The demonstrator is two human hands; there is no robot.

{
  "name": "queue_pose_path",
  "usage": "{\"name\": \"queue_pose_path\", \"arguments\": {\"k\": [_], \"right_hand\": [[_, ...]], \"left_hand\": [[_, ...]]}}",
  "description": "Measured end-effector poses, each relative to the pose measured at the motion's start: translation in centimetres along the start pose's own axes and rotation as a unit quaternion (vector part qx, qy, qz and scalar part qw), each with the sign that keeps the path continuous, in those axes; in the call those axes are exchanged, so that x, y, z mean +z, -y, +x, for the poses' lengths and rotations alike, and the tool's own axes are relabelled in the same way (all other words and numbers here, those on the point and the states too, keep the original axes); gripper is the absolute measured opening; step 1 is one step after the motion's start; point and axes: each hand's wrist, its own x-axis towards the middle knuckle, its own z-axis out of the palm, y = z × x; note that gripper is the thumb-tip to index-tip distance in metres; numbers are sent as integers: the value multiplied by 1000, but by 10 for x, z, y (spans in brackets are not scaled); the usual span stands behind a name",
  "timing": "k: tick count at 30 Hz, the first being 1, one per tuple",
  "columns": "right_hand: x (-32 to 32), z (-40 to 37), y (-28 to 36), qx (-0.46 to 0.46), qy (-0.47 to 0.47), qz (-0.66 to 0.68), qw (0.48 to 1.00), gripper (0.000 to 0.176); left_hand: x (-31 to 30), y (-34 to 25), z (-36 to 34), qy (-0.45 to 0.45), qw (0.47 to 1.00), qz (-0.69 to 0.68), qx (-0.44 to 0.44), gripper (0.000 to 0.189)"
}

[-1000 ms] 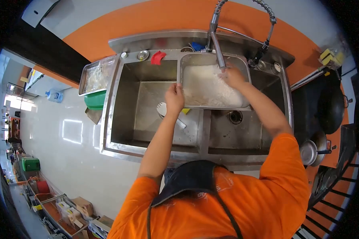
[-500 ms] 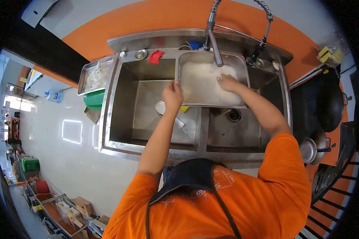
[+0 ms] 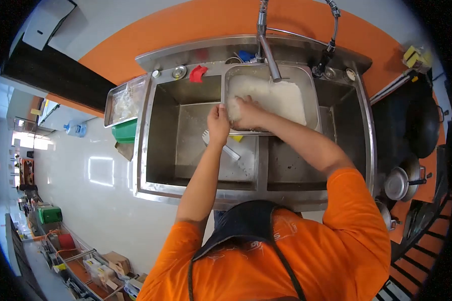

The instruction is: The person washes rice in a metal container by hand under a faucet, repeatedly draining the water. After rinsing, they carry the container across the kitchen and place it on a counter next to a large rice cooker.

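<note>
Wears an orange shirt (image 3: pixel 336 261) and a dark apron (image 3: pixel 246 218) at the near side of a steel double sink (image 3: pixel 301 197). Has a white utensil (image 3: pixel 231 152) lying aslant in the left basin (image 3: pixel 193 158), with a yellow item (image 3: pixel 237 138) just beyond. Clasps the left side of a metal pan (image 3: pixel 313 103) with the left hand (image 3: pixel 218 124), fingers bent around the rim. Dips the right hand (image 3: pixel 248 112) into white contents (image 3: pixel 284 98) at the pan's near left, fingertips partly hidden; cannot tell whether clenched or loose. Has the pan set across the sink's far part, over the divider, beneath a faucet (image 3: pixel 270 57). Faces, farther off, a red cloth (image 3: pixel 198 73) left of the pan, then an orange wall (image 3: pixel 196 22).
</note>
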Motion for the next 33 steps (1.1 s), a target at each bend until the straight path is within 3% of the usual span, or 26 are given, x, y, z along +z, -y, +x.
{"name": "queue_pose_path", "arguments": {"k": [3, 6, 9, 12, 13, 16, 18, 19, 22, 24, 26, 27, 29, 31, 33], "right_hand": [[1, 1, 3, 28, 91, -55, 994, 71], [-12, -3, -6, 20, 121, -115, 986, 60], [-1, 12, -33, 18, 89, -241, 966, 47], [-13, 15, -51, 22, 46, -267, 962, 36], [-10, 18, -58, 51, -52, -239, 968, 29], [-25, 29, -72, 176, -152, -144, 962, 26], [-10, 64, -124, 214, -178, 156, 948, 25], [-1, 75, -143, 227, -184, 304, 907, 26], [-5, 84, -144, 266, -150, 565, 766, 24], [-12, 83, -140, 261, -78, 493, 826, 23], [2, 99, -152, 169, -160, 384, 893, 24], [42, 131, -188, 75, -276, 304, 909, 24], [56, 141, -202, -32, -300, 152, 941, 27], [19, 102, -174, -55, -121, 23, 991, 34], [-27, 57, -132, -24, -74, -92, 993, 36]], "left_hand": [[-1, 13, 6, 15, 999, -26, -24, 27], [-3, 18, 8, 9, 1000, 10, -19, 27], [-2, 19, 7, -3, 999, 47, 12, 26], [-1, 16, 5, -14, 997, 66, 24, 26], [0, 11, 4, -20, 997, 69, 24, 26], [-3, -7, -1, -16, 993, 111, -26, 29], [-2, 1, 2, -18, 996, 87, -17, 29], [-3, 7, 3, -17, 997, 77, -12, 29], [-2, 13, 7, -32, 994, 97, 39, 27], [-2, 11, 5, -35, 992, 113, 44, 27], [-3, 8, 5, -28, 993, 113, 30, 28], [-4, 9, 5, -19, 994, 105, 15, 29], [-3, 11, 6, -20, 995, 92, 15, 29], [-1, 13, 5, -39, 995, 82, 48, 26], [-1, 19, 7, -39, 995, 81, 45, 27]]}}
